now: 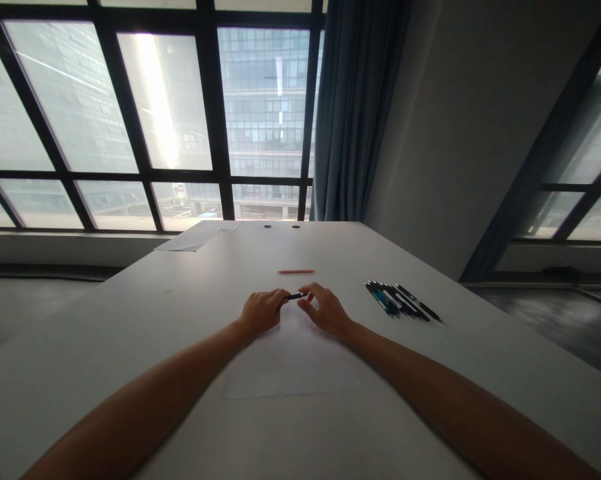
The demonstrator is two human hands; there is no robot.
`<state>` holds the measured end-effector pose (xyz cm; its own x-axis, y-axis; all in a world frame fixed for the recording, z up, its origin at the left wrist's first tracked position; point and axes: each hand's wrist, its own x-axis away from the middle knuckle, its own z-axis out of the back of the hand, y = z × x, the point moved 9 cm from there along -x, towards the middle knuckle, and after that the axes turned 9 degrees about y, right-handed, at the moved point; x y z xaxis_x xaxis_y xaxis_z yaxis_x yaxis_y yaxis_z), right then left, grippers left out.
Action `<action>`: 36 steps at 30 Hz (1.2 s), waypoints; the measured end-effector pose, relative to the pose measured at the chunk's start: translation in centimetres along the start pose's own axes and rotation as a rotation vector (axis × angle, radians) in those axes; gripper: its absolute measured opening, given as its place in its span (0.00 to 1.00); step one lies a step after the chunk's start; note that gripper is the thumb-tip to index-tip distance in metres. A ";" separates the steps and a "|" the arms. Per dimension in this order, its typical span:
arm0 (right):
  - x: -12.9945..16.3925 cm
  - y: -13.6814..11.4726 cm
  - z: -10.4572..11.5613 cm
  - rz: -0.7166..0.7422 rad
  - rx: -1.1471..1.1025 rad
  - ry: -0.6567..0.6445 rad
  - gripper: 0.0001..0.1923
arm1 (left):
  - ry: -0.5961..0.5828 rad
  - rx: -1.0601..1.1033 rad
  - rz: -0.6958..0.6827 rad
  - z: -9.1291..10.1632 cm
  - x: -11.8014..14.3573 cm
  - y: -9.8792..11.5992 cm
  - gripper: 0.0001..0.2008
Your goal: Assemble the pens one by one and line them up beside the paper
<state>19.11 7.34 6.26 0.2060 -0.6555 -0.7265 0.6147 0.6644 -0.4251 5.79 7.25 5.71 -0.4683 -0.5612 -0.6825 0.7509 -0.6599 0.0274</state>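
A dark pen (pixel 295 296) lies level between my two hands, just above the far part of a white sheet of paper (pixel 300 373). My left hand (pixel 263 312) is closed around the pen's left end. At its other end, the thumb and fingertips of my right hand (pixel 326 309) pinch the tip or cap; which of these it is, I cannot tell. Beyond the hands, a reddish pen or pencil (pixel 296 271) rests crosswise on the white table (pixel 190 300).
To the right, several mostly dark pens (pixel 403 302) lie side by side, slanted. Loose papers (pixel 195 237) are at the table's far left. Two dark round spots (pixel 296 227) mark the far edge. Behind stand windows and a blue curtain (pixel 350 113).
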 end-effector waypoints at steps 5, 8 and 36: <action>0.1 0.2 0.1 -0.008 -0.029 0.037 0.12 | 0.003 -0.006 -0.007 -0.1 0.1 -0.1 0.11; 0.1 0.9 0.1 -0.066 -0.041 0.025 0.10 | 0.010 -0.015 0.018 -0.1 0.1 -0.4 0.11; -0.5 0.5 1.3 -0.073 -0.217 0.116 0.03 | -0.057 -0.020 0.042 -0.4 0.1 -0.5 0.11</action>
<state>20.30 7.53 7.07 0.0706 -0.6674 -0.7414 0.4447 0.6864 -0.5755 5.60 7.72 5.33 -0.4615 -0.6160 -0.6384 0.7791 -0.6255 0.0404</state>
